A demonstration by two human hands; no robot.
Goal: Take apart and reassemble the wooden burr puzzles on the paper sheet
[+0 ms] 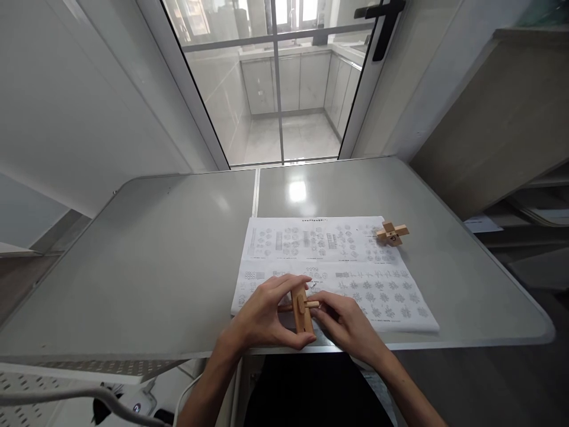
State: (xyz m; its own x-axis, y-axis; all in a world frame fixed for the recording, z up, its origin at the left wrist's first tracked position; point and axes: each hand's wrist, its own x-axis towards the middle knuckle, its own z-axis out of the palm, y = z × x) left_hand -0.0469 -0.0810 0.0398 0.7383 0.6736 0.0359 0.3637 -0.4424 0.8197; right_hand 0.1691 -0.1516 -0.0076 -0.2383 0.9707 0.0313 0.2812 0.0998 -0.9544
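Observation:
My left hand pinches a set of upright wooden puzzle bars between thumb and fingers, near the front edge of the table. My right hand holds a thin wooden piece that crosses the bars sideways, fingers closed on its right end. Both hands rest over the lower left part of a printed instruction sheet. An assembled wooden cross puzzle sits on the sheet's far right corner, apart from both hands.
The grey folding table has a seam down its middle. A glass door stands behind it and a wooden cabinet to the right. A white cable and a perforated shelf lie below the table's left front.

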